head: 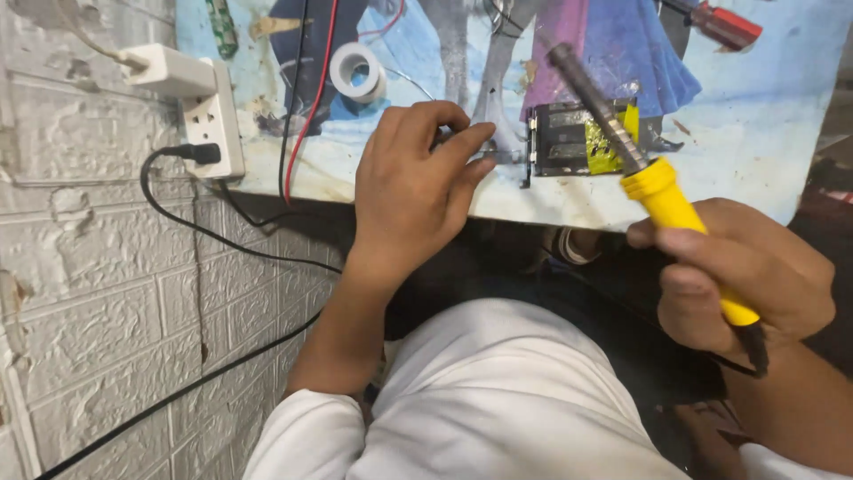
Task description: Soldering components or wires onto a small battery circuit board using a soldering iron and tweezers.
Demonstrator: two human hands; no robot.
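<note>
Closest, my right hand (742, 280) grips the soldering iron (653, 182), long axis slanting up-left over the small component (573, 138); my left hand (418, 182) rests loosely curled just left of it.

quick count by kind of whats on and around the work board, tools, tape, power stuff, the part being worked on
Soldering iron, yellow handle, in the right hand: 1
Screwdrivers, green handle and red handle: 2
Tape roll, white: 1
Black component with yellow tape, just right of the left hand: 1
Wall socket: 1
White adapter plugged into it: 1
Total: 7
</note>
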